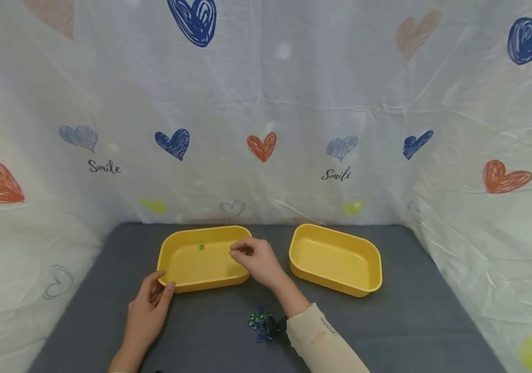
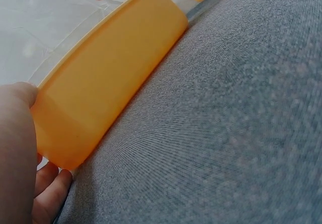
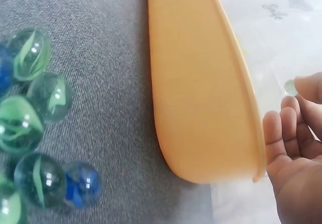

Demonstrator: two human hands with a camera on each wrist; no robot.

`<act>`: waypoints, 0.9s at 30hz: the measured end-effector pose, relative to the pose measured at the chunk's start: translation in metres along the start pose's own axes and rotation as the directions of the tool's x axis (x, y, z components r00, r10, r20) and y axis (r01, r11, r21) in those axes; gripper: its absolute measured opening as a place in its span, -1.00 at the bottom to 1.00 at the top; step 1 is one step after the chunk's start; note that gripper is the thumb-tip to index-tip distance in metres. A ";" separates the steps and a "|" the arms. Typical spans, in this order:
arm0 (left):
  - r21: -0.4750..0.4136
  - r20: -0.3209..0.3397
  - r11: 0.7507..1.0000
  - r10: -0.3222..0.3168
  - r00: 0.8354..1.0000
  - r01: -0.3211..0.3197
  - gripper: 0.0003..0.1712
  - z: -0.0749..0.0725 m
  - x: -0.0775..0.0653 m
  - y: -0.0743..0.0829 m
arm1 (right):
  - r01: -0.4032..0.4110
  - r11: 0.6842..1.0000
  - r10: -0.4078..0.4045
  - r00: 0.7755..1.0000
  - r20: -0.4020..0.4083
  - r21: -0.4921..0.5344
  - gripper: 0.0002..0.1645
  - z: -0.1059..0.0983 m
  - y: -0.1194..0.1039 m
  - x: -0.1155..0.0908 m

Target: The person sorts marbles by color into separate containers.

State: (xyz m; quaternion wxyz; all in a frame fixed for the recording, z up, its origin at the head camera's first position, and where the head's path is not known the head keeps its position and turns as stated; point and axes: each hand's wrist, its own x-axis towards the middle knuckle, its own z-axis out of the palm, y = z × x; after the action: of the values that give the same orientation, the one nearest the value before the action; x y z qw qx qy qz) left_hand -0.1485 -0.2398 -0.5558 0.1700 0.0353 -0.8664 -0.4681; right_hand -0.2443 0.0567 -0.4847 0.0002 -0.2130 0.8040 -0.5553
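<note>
My right hand [image 1: 257, 259] pinches a green marble [image 3: 290, 87] between thumb and fingertips, above the right end of the left yellow tray [image 1: 200, 284]. With my left hand [image 1: 148, 305] I grip that tray's near left corner, thumb at the rim and fingers around the end wall, as the left wrist view shows. Inside the tray, toward the back, lies a single green marble [image 1: 201, 247]. A loose cluster of green and blue marbles [image 1: 257, 320] sits on the cloth in front of the tray, partly hidden by a dark object at my right wrist.
To the right stands a second yellow tray [image 1: 336, 282], set at an angle on the grey cloth [image 1: 415, 321]. Behind the table hangs a white curtain [image 1: 294, 93] printed with hearts and the word Smile.
</note>
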 end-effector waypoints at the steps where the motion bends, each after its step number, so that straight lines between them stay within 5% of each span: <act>1: 0.002 -0.001 1.000 -0.002 1.000 0.002 -0.41 0.000 -0.001 0.000 | -0.001 1.000 0.001 1.000 -0.002 0.000 -0.74 0.001 0.001 0.001; 8: 0.051 -0.042 0.999 -0.006 0.999 0.008 -0.45 0.003 -0.005 0.001 | -0.015 1.000 0.015 0.999 -0.050 0.003 -0.77 0.007 0.004 0.004; 27: 0.021 -0.010 1.000 0.004 1.000 -0.004 -0.41 0.002 0.000 -0.001 | -0.009 1.000 0.008 0.998 -0.063 -0.014 -0.84 0.003 0.002 -0.002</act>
State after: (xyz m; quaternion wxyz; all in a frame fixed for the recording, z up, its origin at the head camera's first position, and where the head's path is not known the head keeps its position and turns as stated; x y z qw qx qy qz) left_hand -0.1497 -0.2391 -0.5575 0.1750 0.0378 -0.8704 -0.4586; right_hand -0.2427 0.0554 -0.4876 -0.0244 -0.1917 0.8086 -0.5558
